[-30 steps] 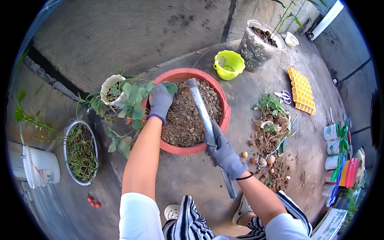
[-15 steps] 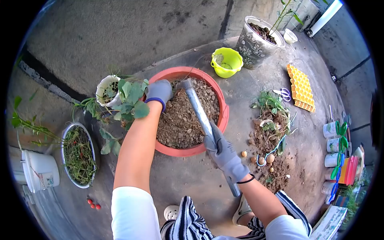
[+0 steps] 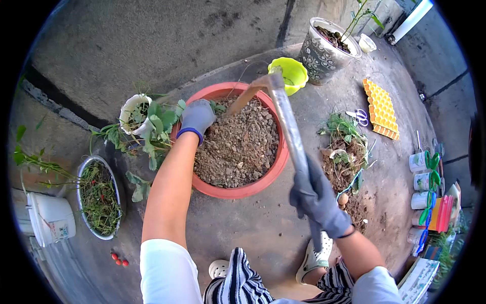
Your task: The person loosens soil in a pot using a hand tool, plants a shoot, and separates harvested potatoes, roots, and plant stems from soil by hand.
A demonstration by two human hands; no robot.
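A red pot (image 3: pixel 284 152) filled with dry, cloddy soil (image 3: pixel 238 147) stands in front of me. My right hand (image 3: pixel 320 200), in a grey glove, is closed around the metal handle of a hand hoe (image 3: pixel 288 119). Its rusty blade slants over the far part of the soil, raised at the handle end. At the pot's left side, my left hand (image 3: pixel 197 119), also gloved, is closed around a leafy plant (image 3: pixel 163 121). Leaves hang over the rim to the left, and a few show beyond the fingers. The gripped stems are hidden.
Nearby are a white pot (image 3: pixel 132 115), a basin of cut greenery (image 3: pixel 101 202), a lime-green bowl (image 3: pixel 288 73) and a patterned planter (image 3: pixel 320 55). To the right lie uprooted plants with soil (image 3: pixel 344 152), scissors (image 3: pixel 359 117), a yellow egg tray (image 3: pixel 380 109) and several labelled cans (image 3: pixel 420 182).
The hoe has lifted off the soil and swung right with my right hand, its blade now showing. My left hand has shifted slightly, still at the pot's left side.
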